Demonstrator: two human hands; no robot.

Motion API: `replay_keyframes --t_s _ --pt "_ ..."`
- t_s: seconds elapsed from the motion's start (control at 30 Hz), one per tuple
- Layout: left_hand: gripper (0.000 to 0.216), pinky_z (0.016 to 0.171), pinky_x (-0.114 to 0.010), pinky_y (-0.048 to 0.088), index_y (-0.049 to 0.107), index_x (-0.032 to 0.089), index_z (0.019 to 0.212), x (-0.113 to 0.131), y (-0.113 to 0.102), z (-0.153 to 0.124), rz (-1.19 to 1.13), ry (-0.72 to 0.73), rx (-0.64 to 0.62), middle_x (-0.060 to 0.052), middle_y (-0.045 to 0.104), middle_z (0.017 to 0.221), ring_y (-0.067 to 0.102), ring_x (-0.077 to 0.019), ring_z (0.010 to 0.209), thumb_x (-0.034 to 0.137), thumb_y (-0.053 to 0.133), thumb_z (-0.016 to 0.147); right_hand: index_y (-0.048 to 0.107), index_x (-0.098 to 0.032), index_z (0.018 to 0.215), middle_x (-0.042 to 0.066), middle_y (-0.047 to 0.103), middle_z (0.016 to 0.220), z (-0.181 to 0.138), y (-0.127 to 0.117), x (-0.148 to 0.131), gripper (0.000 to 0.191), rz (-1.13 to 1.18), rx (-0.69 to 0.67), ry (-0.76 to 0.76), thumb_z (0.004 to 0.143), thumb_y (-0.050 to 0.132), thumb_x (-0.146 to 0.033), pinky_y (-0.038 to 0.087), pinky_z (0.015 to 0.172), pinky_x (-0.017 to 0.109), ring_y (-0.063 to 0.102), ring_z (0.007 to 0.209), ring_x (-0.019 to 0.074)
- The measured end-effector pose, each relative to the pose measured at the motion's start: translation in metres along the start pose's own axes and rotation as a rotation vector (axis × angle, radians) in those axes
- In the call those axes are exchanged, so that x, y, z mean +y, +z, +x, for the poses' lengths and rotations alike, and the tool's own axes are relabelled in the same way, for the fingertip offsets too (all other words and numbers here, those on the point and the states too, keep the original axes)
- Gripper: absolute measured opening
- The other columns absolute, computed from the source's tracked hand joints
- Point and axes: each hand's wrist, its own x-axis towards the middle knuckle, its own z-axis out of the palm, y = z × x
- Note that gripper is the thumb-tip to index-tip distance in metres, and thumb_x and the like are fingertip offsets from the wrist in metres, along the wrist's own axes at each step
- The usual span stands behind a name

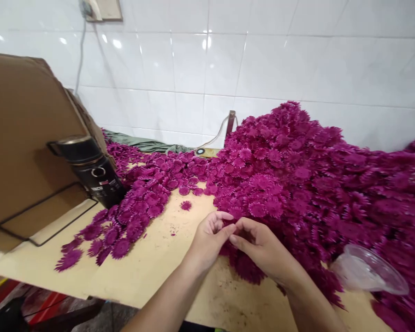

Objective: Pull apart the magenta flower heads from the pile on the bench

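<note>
My left hand (212,235) and my right hand (259,244) meet in front of the large heap, thumbs and forefingers pinched almost tip to tip. A bit of magenta artificial flower (228,222) shows between the fingertips, mostly covered by them. Right behind and beneath the hands spreads the heap of magenta flower heads (283,175), with fringed petals and round centres. One single flower head (186,205) lies apart on the tan board, beyond my left hand. A looser row of flower heads (134,221) runs along the left.
A black flask (90,168) leans at left by a cardboard box (24,138) and a black wire frame (51,214). The clear plastic bowl (370,272) holds something whitish near my right forearm. White tiles (186,60) form the back wall. The tan board (152,272) has a front edge.
</note>
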Motion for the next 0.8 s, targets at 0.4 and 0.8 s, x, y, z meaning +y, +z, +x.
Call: replay_keyframes --t_s 0.4,0.8 --pt "0.018 0.059 -0.022 0.035 0.055 0.017 0.084 0.020 0.005 -0.011 0.056 0.113 0.018 0.004 0.048 0.064 0.041 -0.0095 0.060 0.019 0.061 0.067 0.049 -0.020 0.059 0.000 0.051 0.055 0.023 -0.019 -0.011 0.017 -0.426 0.511 -0.103 0.073 0.046 -0.030 0.038 0.054 0.027 0.046 0.054 0.0149" --pt "0.038 0.063 -0.023 0.039 0.061 0.017 0.093 0.022 -0.033 -0.007 0.050 0.120 0.037 0.002 0.058 0.069 0.050 -0.0112 0.065 0.026 0.073 0.058 0.059 -0.019 0.081 0.009 0.062 0.086 0.029 -0.056 -0.014 0.013 -0.731 0.698 -0.369 0.072 0.051 -0.024 0.042 0.081 0.043 0.055 0.085 0.0243"
